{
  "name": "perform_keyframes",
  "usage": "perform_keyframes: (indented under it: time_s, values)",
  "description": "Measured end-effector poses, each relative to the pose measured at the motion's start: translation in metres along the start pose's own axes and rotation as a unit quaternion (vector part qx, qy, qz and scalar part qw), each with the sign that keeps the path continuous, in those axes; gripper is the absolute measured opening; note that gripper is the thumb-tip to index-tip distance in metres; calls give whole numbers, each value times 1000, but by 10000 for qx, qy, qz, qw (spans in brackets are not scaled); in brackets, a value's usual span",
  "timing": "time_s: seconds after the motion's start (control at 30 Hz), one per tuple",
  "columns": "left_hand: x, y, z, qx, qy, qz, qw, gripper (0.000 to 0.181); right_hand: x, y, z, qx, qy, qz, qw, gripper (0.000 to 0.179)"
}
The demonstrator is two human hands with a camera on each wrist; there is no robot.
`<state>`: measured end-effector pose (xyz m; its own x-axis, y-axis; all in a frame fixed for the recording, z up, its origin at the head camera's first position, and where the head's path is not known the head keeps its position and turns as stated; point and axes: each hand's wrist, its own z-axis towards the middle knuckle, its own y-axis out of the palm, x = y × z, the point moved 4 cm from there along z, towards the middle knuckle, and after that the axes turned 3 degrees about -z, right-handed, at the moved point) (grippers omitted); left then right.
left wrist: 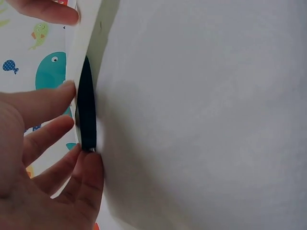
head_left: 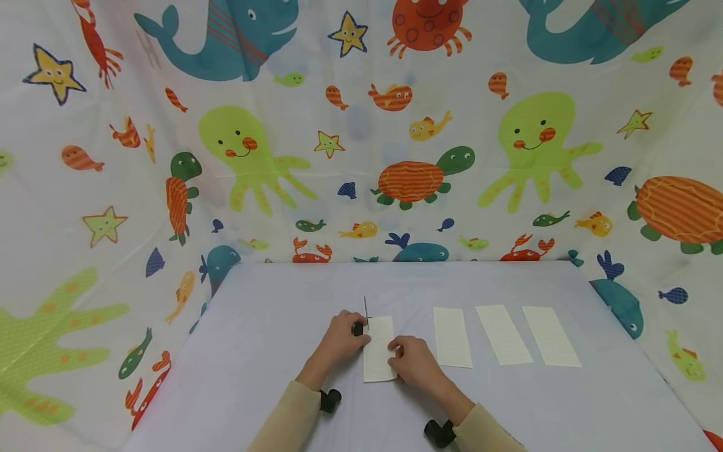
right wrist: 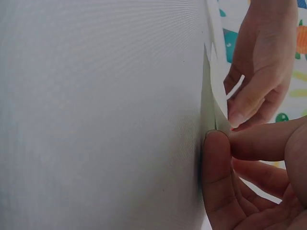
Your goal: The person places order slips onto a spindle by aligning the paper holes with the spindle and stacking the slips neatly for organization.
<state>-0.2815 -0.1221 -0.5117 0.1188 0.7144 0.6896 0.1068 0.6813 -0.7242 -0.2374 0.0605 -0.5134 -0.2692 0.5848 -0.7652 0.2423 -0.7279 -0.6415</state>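
Note:
Between the hands is a cream strip of lined-looking paper, upright in the head view with its lower right corner lifted. The right hand pinches its right edge between thumb and finger; in the right wrist view the paper bows off the table. At the left edge, the left hand bends its fingers about a black piece and puts its thumb on the paper. A thin dark rod sticks out past the top; its kind is unclear. In the left wrist view, the black piece lies against the paper's underside.
Three similar paper strips lie in a row to the right: a near one, a middle one and a far one. They rest on a white-covered table. A sea-animal curtain rises behind the table and at both sides.

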Motion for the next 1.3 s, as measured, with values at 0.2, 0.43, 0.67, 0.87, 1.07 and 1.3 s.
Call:
perform_keyframes:
  time_s: [0.2,0.43,0.67,0.87,1.07,1.3]
  values:
    - [-1,2,-2,20,-90,-213,9997,29,1,-7,-5,-87,6,-211,9997,21]
    - [-2,6,-5,127,-29,-292,9995,30,7,-22,-17,-298,200,-412,9985,21]
    - [-2,6,-6,165,-62,-330,9993,31,13,-45,-28,-346,-41,-705,9969,20]
    - [-4,4,-5,156,-201,-350,9991,32,17,-69,-29,-283,8,-1027,9943,19]
    - [-4,5,-3,157,-270,-316,9990,32,24,-90,-29,-247,229,-1369,9900,19]
    - [-4,6,-3,145,-307,-304,9990,33,37,-107,-29,-178,189,-2016,9791,22]
